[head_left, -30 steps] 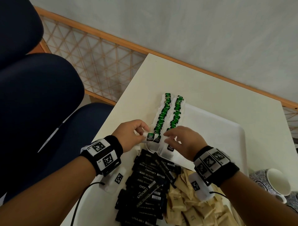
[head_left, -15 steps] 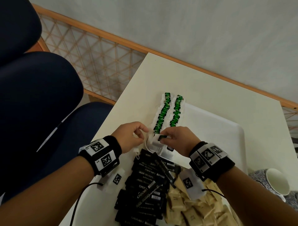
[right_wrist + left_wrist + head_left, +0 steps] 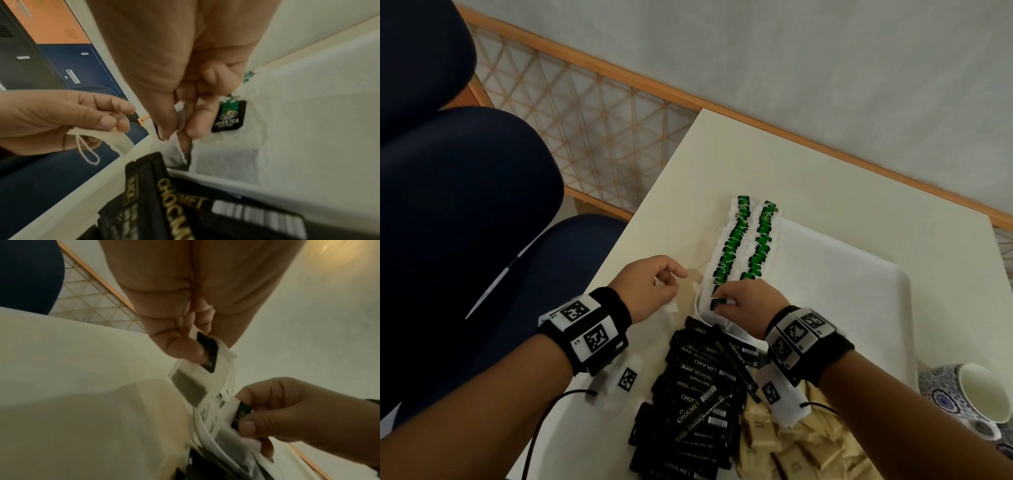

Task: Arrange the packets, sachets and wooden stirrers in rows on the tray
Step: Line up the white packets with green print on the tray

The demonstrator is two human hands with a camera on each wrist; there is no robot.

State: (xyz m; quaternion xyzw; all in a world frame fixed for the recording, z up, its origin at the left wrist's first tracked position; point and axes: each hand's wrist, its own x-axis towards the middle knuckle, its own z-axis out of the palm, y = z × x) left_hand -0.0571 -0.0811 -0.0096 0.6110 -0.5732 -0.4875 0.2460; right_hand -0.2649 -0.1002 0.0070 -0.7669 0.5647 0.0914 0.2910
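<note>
Two rows of green-tagged tea bags (image 3: pixel 743 246) run along the left edge of the white tray (image 3: pixel 852 294). At the near end of the left row my right hand (image 3: pixel 719 305) pinches a tea bag (image 3: pixel 179 129) between thumb and fingers; its green tag (image 3: pixel 242 410) shows. My left hand (image 3: pixel 671 279) is over the table just left of the tray. It pinches another tea bag (image 3: pixel 191 386) by its dark tag, and its string loop (image 3: pixel 88 152) hangs down. Black Chocmet sachets (image 3: pixel 698 394) and brown packets (image 3: pixel 808 452) lie heaped near me. No stirrers are visible.
A patterned cup (image 3: pixel 979 397) stands at the right, beside the tray. The cream table (image 3: pixel 791 178) ends at a wooden lattice rail (image 3: pixel 585 113) on the left and far sides. Dark blue chairs (image 3: pixel 465 205) stand at the left. The tray's right part is bare.
The two hands have drawn apart, each with a tea bag. My left hand pulled back to the left of the tray; my right hand shifted left to the near end of the left row.
</note>
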